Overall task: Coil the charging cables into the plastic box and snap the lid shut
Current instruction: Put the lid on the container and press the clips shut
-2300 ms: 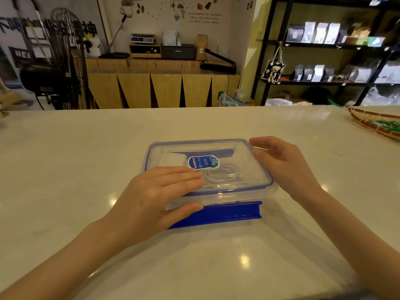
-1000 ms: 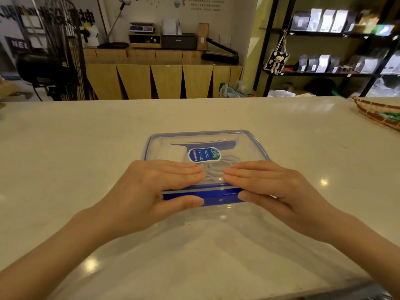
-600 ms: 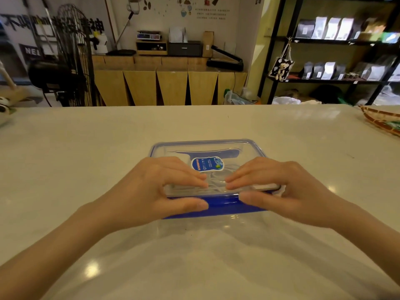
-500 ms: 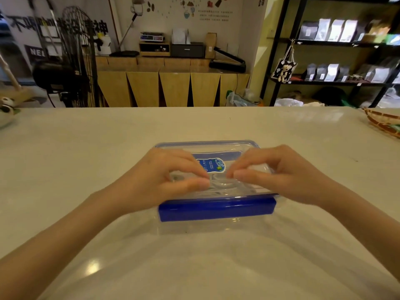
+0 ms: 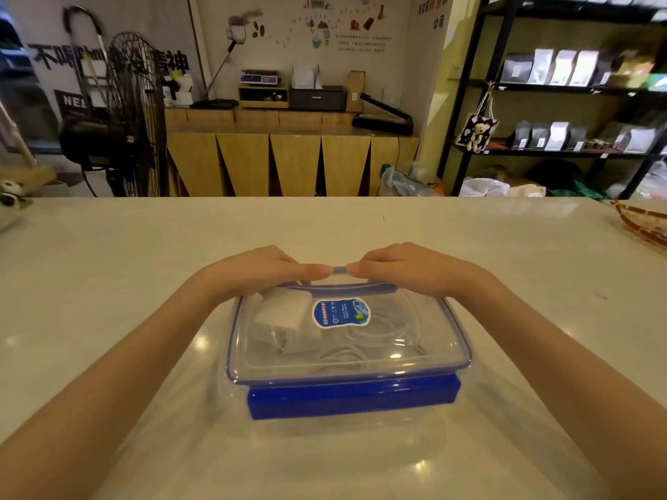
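Note:
A clear plastic box (image 5: pixel 415 377) with a blue-edged lid (image 5: pixel 433 330) sits on the white counter in front of me. Through the lid I see a white charger block (image 5: pixel 281 319) and coiled white cables (image 5: pixel 375 341). A blue sticker (image 5: pixel 341 312) is on the lid. The near blue latch (image 5: pixel 353 396) lies folded down against the box front. My left hand (image 5: pixel 260 272) and my right hand (image 5: pixel 408 270) reach over the far edge, fingers curled on the far blue latch (image 5: pixel 339 270), which shows between the fingertips.
The white counter (image 5: pixel 108 283) spreads wide on all sides. A woven basket (image 5: pixel 642 225) lies at the far right edge, and a small object sits at the far left edge. Behind the counter are a fan, wooden cabinets and dark shelves.
Both hands have left the near side of the lid and moved to the far edge. The near blue latch now lies flat against the box front.

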Demonstrator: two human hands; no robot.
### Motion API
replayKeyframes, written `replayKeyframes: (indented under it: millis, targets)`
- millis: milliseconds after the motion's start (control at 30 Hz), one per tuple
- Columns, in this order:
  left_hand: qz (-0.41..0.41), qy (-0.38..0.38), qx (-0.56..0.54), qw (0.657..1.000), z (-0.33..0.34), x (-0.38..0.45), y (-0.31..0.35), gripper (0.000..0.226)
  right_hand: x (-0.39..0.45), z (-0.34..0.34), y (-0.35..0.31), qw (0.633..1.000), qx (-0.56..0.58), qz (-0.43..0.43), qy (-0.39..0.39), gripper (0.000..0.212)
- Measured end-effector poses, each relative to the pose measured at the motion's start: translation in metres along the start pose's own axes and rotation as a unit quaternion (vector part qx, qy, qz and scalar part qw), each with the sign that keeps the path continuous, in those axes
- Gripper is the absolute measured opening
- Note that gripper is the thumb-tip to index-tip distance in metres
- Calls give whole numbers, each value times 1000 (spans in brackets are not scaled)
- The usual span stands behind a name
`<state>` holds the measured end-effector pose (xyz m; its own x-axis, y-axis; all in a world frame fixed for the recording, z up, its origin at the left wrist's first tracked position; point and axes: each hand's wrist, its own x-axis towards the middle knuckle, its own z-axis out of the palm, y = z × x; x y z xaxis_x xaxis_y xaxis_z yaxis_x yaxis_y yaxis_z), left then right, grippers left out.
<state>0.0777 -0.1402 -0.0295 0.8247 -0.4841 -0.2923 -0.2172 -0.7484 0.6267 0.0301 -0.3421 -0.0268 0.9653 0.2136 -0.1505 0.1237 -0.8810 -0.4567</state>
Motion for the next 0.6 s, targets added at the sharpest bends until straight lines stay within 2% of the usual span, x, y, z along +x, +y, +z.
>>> replayKeyframes:
  millis: [67, 233, 367, 600]
  targets:
    - [-9, -17, -8, 1000, -1, 3, -1, 46, 2, 1, -1, 1000, 6, 0, 0, 55]
    - [19, 15, -46, 999, 1, 5, -3, 46, 1, 1, 2, 999, 16, -18, 25, 49]
    - [86, 68, -74, 991, 1, 2, -3, 10, 0, 2, 1, 996, 45, -54, 60, 39]
    - [102, 110, -98, 984, 0, 0, -1, 15, -1, 2, 1, 988, 102, -68, 92, 31]
